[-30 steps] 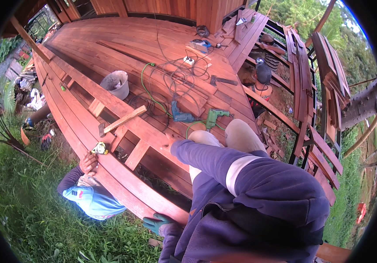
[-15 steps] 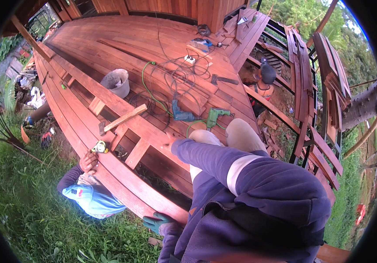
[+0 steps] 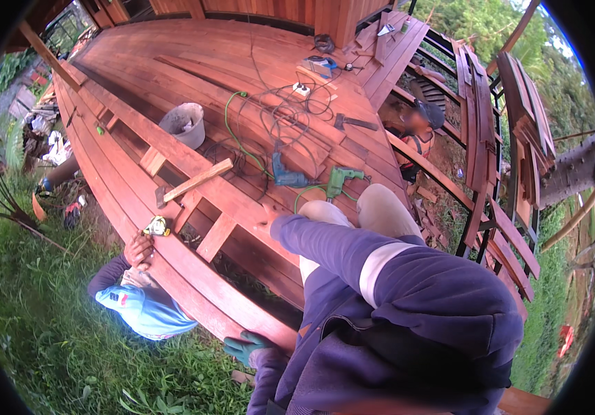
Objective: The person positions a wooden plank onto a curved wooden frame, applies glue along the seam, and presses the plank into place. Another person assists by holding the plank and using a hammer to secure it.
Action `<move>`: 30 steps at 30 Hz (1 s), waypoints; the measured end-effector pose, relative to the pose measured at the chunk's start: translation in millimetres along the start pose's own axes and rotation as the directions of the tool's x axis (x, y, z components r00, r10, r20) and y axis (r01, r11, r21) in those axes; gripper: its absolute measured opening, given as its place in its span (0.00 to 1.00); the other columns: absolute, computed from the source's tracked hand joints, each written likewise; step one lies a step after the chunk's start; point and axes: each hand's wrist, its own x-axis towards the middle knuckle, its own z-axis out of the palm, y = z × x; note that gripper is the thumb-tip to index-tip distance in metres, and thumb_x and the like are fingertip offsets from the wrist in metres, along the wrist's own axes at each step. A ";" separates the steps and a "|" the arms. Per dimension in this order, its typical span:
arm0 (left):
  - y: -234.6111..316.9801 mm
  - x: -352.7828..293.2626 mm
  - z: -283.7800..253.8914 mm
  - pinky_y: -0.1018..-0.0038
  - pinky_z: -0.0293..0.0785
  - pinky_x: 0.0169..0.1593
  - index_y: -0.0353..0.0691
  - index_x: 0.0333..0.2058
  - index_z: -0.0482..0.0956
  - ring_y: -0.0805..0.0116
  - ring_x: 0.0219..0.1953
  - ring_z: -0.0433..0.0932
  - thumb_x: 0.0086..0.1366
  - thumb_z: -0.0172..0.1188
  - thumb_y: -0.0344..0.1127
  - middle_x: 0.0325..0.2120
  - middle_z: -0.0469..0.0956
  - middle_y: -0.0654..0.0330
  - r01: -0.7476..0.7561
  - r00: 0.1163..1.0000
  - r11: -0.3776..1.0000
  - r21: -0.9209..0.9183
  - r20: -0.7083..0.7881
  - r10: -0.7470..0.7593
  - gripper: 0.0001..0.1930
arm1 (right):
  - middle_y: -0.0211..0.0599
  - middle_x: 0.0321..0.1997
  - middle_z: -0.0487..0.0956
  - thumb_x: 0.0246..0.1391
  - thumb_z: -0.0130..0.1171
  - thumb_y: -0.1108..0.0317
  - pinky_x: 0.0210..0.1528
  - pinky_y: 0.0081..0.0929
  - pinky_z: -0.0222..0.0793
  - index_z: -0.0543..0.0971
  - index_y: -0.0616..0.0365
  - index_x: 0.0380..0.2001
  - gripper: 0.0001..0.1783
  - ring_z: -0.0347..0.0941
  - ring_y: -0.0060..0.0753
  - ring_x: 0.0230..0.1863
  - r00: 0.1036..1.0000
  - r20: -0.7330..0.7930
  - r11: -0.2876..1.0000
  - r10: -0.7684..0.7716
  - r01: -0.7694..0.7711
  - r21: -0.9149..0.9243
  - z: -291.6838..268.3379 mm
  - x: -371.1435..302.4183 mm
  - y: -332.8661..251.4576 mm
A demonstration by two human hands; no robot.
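My left hand (image 3: pixel 247 347), in a green glove, holds the outer edge of a long reddish-brown deck board (image 3: pixel 204 303) near its close end. Its fingers curl at the board's rim, partly hidden. My bare right hand (image 3: pixel 263 218) rests with fingers stretched out on the inner beam (image 3: pixel 231 200). Left of it, a hammer (image 3: pixel 193 185) with a wooden handle lies across the beam, its dark head over the gap. Farther left on the outer boards is a yellow tape measure (image 3: pixel 157 226), beside a co-worker's hand (image 3: pixel 138 250) at the board's edge.
Near my knees lie a green drill (image 3: pixel 343 181) and a blue drill (image 3: pixel 287 173), with tangled cords around. A grey bucket (image 3: pixel 185 126) stands beyond. Open gaps run between beam and outer boards. Another person (image 3: pixel 418 131) is among the frames at right, near stacked planks (image 3: pixel 473 131).
The person at right has shifted the head slightly to the right. The co-worker at the outer edge has moved a little. Both of my hands stay in place.
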 end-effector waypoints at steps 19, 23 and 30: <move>-4.9 1.9 6.4 0.43 0.67 0.61 0.31 0.70 0.54 0.29 0.60 0.67 0.73 0.35 0.65 0.68 0.55 0.32 0.004 1.000 1.000 0.014 -0.009 -0.003 0.43 | 0.67 0.67 0.70 0.53 0.63 0.33 0.66 0.54 0.65 0.52 0.51 0.75 0.57 0.69 0.68 0.65 0.999 0.041 1.000 0.006 -0.007 0.028 -10.0 -6.7 -3.3; -3.9 0.6 4.9 0.44 0.67 0.61 0.31 0.70 0.54 0.29 0.60 0.67 0.73 0.34 0.65 0.68 0.55 0.31 -0.001 1.000 1.000 0.020 0.000 0.001 0.43 | 0.67 0.67 0.69 0.53 0.64 0.35 0.66 0.54 0.65 0.53 0.51 0.75 0.56 0.69 0.68 0.66 1.000 0.011 1.000 -0.007 0.006 0.030 -9.1 -8.0 -3.4; -4.3 3.0 3.0 0.46 0.68 0.61 0.28 0.69 0.53 0.30 0.60 0.68 0.73 0.35 0.64 0.66 0.56 0.32 -0.014 1.000 0.999 0.044 0.022 0.013 0.43 | 0.67 0.69 0.67 0.52 0.65 0.36 0.68 0.53 0.62 0.52 0.50 0.75 0.57 0.65 0.68 0.68 1.000 0.001 1.000 0.014 -0.014 0.016 -1.3 -1.6 -1.2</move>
